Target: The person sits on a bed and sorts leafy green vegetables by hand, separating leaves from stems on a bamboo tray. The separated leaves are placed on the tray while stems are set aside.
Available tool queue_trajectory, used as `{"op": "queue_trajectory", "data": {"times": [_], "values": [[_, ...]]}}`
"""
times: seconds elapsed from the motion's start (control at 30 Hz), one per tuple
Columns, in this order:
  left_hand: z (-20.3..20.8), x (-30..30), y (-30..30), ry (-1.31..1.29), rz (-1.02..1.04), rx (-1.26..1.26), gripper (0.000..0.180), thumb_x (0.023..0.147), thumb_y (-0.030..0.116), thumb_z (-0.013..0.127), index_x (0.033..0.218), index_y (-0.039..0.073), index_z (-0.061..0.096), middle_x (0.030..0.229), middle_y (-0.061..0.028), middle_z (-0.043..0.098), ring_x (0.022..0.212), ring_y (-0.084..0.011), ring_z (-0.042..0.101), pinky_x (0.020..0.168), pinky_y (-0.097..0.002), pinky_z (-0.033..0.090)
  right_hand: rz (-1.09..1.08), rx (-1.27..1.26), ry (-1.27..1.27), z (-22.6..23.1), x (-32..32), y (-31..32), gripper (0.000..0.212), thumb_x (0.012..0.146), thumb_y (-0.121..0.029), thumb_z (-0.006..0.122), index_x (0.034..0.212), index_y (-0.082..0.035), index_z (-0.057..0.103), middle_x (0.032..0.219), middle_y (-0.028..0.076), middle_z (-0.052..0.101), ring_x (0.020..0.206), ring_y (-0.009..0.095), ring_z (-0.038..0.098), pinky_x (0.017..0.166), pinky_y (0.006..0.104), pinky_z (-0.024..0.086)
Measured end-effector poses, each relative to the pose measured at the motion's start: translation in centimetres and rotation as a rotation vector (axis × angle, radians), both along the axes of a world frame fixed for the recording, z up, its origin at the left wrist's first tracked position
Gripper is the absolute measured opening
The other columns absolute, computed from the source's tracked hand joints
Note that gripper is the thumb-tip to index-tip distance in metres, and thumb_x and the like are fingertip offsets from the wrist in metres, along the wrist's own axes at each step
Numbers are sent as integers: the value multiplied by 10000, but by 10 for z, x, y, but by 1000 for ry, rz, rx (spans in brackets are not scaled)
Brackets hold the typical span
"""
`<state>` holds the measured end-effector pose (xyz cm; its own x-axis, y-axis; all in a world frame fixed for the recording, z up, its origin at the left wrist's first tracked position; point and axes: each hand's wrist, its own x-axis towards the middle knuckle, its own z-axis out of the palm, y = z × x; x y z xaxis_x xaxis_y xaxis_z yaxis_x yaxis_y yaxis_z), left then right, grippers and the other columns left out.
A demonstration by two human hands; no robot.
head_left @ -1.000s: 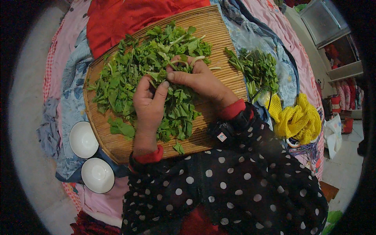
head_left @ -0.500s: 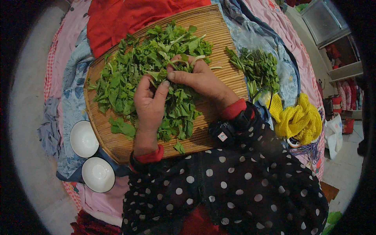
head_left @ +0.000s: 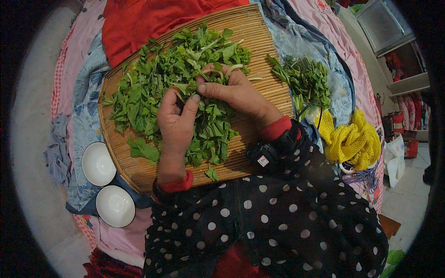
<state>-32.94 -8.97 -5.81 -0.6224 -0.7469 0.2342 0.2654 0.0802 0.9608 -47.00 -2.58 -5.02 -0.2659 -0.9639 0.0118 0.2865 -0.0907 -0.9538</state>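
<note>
A heap of leafy greens [head_left: 139, 99] covers much of a slatted bamboo mat [head_left: 259, 41] in front of me. Over the heap, my left hand [head_left: 177, 121] pinches a green leaf [head_left: 187, 88] between thumb and fingers. Close beside it, my right hand [head_left: 232, 92] is closed on the same leafy piece, with pale stems [head_left: 234, 68] curling out by its fingers. The thumbs nearly meet. A loose leaf [head_left: 212, 174] lies near the mat's front edge.
Two white bowls [head_left: 99, 164] stand left of the mat. A second bunch of greens [head_left: 308, 81] lies on a clear plastic bag [head_left: 296, 44] at the right. Nearby is a yellow knitted cloth [head_left: 357, 143]. Red fabric [head_left: 153, 21] stretches along the far side.
Almost nothing differs. Both hands keep their hold on the greens in the same spot; the whole view has shifted very slightly.
</note>
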Motion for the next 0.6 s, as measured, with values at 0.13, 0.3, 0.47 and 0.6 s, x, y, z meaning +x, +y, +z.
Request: {"op": "queue_trajectory", "data": {"times": [0.13,0.3,0.47,0.6], "values": [[0,0,1,10,3,-3,163,853,10,537,1013,-3,507,924,2,554,806,-49,497,699,-189,405,20,14,0,-1,-1,0,297,776,-94,664,1037,-51,529,929,-5,580,853,81,530,764,218,436],[0,0,-1,-14,6,-25,173,853,14,539,1022,-3,507,926,-1,555,808,-52,497,701,-191,405,33,11,27,-1,-3,-1,296,773,-91,667,1032,-52,530,929,-4,580,852,80,532,757,215,437],[0,0,0,-12,13,-40,174,854,19,542,1024,0,510,918,2,552,793,-47,491,689,-187,400,17,-13,20,-3,-2,-1,293,771,-90,669,1028,-54,532,919,-9,577,844,78,532,747,212,438],[1,0,0,-18,14,-49,171,857,26,542,1024,3,511,908,9,547,776,-41,482,672,-183,395,15,-22,-17,-4,-1,-1,283,774,-91,667,1021,-55,533,919,-11,577,841,77,532,744,212,439]]}}
